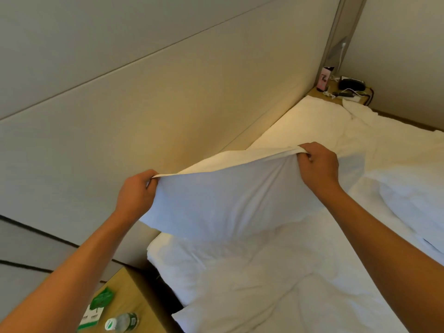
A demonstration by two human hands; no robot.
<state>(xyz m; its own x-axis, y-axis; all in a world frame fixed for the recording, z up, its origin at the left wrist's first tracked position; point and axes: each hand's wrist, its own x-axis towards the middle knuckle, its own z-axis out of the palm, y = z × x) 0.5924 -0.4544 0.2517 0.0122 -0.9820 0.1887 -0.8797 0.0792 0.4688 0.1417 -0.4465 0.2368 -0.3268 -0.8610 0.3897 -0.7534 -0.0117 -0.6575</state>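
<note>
A white pillow (pixel 228 198) in a white case hangs above the bed (pixel 264 284), held up by its top edge. My left hand (pixel 137 193) grips the left top corner of the case with curled fingers. My right hand (pixel 319 164) grips the right top corner the same way. The pillow's top edge is stretched taut between both hands, close to the padded headboard (pixel 168 104). Rumpled white bedding lies beneath it.
A wooden nightstand (pixel 134 296) at lower left holds a plastic bottle (pixel 122 322) and green-and-white packets (pixel 96 306). A far nightstand (pixel 336 94) carries a pink box (pixel 324 79), cables and a dark device. More white bedding (pixel 408 200) is bunched at right.
</note>
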